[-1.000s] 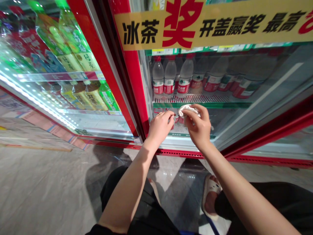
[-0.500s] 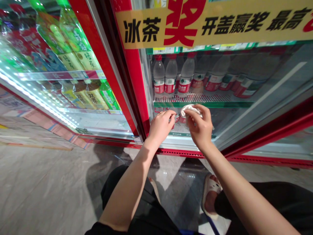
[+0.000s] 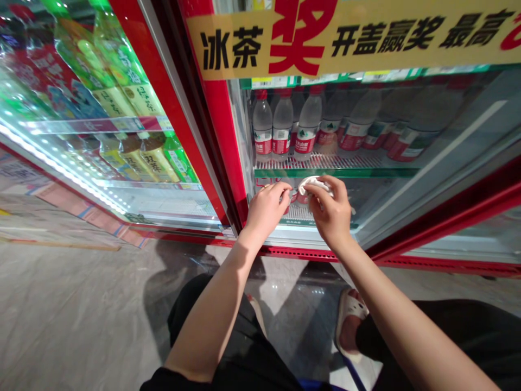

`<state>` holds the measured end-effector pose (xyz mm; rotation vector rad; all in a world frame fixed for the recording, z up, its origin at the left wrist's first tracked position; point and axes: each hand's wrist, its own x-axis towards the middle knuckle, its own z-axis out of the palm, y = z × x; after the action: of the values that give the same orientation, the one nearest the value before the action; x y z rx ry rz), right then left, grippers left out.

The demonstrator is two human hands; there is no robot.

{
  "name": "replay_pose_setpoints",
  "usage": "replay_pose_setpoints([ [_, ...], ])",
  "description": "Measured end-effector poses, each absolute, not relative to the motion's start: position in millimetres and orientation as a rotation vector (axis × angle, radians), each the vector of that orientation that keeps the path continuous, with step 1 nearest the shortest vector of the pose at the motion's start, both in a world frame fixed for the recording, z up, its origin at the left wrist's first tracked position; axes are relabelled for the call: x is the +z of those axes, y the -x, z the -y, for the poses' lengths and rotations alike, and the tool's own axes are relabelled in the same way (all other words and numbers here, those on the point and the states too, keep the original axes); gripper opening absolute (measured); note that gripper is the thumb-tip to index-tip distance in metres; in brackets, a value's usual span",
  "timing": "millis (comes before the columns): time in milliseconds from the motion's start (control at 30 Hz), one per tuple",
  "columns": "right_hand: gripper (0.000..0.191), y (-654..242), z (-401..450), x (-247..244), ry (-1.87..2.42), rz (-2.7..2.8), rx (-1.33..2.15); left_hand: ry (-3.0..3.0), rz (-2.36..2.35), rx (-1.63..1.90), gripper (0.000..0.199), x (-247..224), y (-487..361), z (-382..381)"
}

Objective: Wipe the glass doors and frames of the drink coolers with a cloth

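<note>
The right hand [image 3: 334,210] holds a crumpled white cloth [image 3: 312,183], pinched between the thumb and the fingers, in front of the lower section of a red-framed drinks cooler. The cloth sits just below the green front edge of a shelf [image 3: 337,173] as seen in the view, with part of it covered by the fingers. The left hand [image 3: 264,209] is beside it, apart from the cloth, its fingers bent and the thumb drawn in towards them; whether the fingertips press together or pinch anything cannot be told. Both forearms reach forward from the wearer's sides. Behind the hands, partly hidden, red-labelled items [image 3: 302,197] rest in the lower section; they appear to be bottles, though the view there is too small and blocked to be certain. On the shelf above, clear bottles [image 3: 308,124] with red caps and red-and-white labels stand in a group. A yellow banner [image 3: 265,41] with black and red characters runs across the upper part of this cooler. To the left, a lit cooler section holds green, red and yellow-labelled drinks [image 3: 116,70] on two levels. Below, a red sill [image 3: 301,254] with a row of small openings meets the grey floor [image 3: 81,309]. A light-coloured sandal [image 3: 354,308] is on the wearer's right foot.
</note>
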<state>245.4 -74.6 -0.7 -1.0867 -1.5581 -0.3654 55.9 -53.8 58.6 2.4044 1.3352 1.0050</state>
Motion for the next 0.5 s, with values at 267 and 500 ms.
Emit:
replay_pose_setpoints([
  [267,0.029,-249.1,76.6,2.5,1.081,1.54,-0.349,-2.408,-1.336,1.003,0.02,59.3,-56.3,54.6],
  [500,0.03,-252.2,79.7,3.8,1.134,1.538,-0.334,-2.385,-1.311,1.01,0.02,60.0,-57.9,56.4],
])
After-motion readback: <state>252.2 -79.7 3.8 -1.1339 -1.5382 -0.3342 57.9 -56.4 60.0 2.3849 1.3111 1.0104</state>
